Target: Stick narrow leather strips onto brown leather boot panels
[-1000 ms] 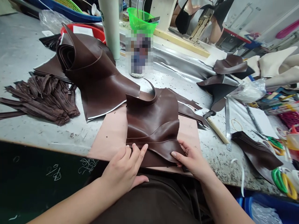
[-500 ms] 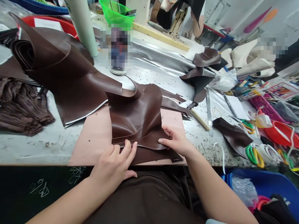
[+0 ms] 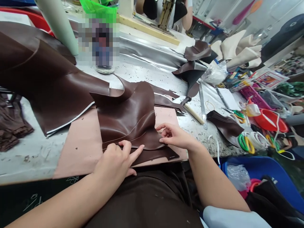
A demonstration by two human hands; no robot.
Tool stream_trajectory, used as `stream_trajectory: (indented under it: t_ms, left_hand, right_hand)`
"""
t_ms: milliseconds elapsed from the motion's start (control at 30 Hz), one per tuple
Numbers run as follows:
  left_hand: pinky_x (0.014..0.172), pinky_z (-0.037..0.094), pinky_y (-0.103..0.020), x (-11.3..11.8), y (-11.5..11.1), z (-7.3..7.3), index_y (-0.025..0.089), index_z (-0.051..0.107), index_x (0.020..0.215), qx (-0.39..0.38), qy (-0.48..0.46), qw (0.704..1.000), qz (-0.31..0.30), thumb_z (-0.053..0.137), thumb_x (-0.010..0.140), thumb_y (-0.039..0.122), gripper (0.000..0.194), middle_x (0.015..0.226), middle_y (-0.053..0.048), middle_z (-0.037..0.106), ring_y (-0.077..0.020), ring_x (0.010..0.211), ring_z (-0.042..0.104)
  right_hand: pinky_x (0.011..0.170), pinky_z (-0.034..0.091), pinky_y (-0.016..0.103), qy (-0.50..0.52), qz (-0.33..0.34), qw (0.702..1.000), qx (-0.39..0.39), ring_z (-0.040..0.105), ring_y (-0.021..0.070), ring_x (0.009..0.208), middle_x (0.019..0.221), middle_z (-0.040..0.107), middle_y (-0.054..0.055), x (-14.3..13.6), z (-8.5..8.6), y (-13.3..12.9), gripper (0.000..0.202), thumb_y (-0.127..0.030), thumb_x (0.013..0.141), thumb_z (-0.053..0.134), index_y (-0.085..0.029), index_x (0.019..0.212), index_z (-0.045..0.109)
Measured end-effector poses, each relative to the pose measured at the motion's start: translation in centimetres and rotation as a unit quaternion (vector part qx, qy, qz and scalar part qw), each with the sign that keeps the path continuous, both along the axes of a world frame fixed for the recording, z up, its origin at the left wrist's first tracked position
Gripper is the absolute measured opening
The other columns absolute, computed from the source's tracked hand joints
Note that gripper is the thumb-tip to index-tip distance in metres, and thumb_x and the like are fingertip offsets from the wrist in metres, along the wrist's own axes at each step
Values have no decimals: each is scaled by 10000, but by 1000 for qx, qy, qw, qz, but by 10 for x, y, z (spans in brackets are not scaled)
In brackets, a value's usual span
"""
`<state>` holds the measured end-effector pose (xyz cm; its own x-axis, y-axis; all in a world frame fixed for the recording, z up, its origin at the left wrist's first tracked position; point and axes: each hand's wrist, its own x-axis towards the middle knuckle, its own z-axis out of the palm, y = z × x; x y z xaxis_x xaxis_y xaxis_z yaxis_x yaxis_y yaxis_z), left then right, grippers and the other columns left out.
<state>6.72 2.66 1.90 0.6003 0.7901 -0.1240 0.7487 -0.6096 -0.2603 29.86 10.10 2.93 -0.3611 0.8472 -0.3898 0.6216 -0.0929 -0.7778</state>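
A dark brown leather piece (image 3: 128,110) lies in a raised, wavy fold in front of me, with a seam line near its lower edge. My left hand (image 3: 116,158) rests on that lower edge, index finger stretched out, thumb apart and the other fingers bent. At the right edge of the leather is my right hand (image 3: 174,136), thumb and index finger apart and the rest curled; no grip on the leather shows. Beneath lies a flat brown strip (image 3: 152,155), over a pink sheet (image 3: 80,142).
Another large brown leather piece (image 3: 64,91) spreads at the left. On the right lie a hammer (image 3: 193,114), a metal ruler (image 3: 202,104), stacked leather strips (image 3: 223,126) and scissors (image 3: 244,145). A blue bin (image 3: 273,177) stands below the table edge. A person works at a sewing machine (image 3: 166,15) behind.
My view has shifted, so the table things sit further left. My right thumb and index finger have come apart at the leather's edge. The left index finger now points out straighter.
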Motion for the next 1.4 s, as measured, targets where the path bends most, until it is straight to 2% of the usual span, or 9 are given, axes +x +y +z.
stream_trajectory:
  t_ms: [167,333,467,600,700,833,1133,1300,1400]
  left_hand:
    - [712,430,-348,14,0,-7,95,531,1223,-7,-96,992,-75,633,650,617,781,979,-155,565,-270,883,513]
    - [684,461,-367,27,0,-7,210,413,1331,-44,-107,993,-38,558,675,661,809,1016,-124,572,-269,848,519]
    - [816,454,-382,35,5,-5,89,543,1209,-56,-129,985,-100,513,701,675,776,1144,-150,541,-278,960,486]
    - [770,472,-388,44,8,-7,112,445,1302,-64,-143,983,-91,466,691,716,860,1104,-124,561,-253,872,492]
    - [733,482,-397,48,8,-9,154,409,1330,-69,-151,983,-78,485,670,720,873,1104,-108,559,-251,855,487]
    - [723,488,-398,49,8,-9,147,444,1306,-66,-156,983,-76,515,663,707,856,1120,-116,558,-258,866,491]
    - [703,488,-366,39,5,-14,109,539,1214,23,-201,975,-93,575,718,600,699,1048,-105,621,-254,845,548]
    - [760,461,-283,21,8,-25,107,606,1045,91,-319,939,-93,434,887,298,302,1018,-71,653,-187,916,575]
    - [745,446,-261,18,12,-26,146,590,1017,95,-347,931,-69,398,904,252,247,966,-31,661,-157,878,582]
  right_hand:
    - [584,401,246,19,-11,999,-42,505,105,580,624,529,-60,8,0,7,307,-199,612,668,-193,888,532]
    - [564,394,235,-18,19,999,-41,493,98,557,587,533,-68,7,0,9,234,-183,631,674,-189,806,519]
    - [567,392,230,-81,54,995,10,501,99,578,614,550,-62,3,4,4,183,-149,668,643,-192,770,497]
    - [538,359,227,-158,68,983,70,476,101,566,615,524,-62,3,7,0,181,-170,667,656,-195,752,497]
    - [544,359,236,-199,-13,971,134,472,114,589,645,519,-45,11,5,-3,218,-233,629,697,-195,722,504]
    - [561,383,246,-137,-142,966,168,476,116,585,648,530,-33,26,-1,-16,118,-252,701,617,-201,751,523]
    - [611,429,282,-51,-213,960,172,523,139,644,718,574,-5,39,-21,-42,90,-292,745,547,-208,779,545]
    - [506,422,251,114,-388,893,198,492,113,548,681,531,-18,46,-43,-38,203,-377,729,575,-198,800,510]
    - [496,426,249,134,-411,872,231,482,102,517,685,533,-19,44,-49,-36,204,-371,731,583,-192,796,508]
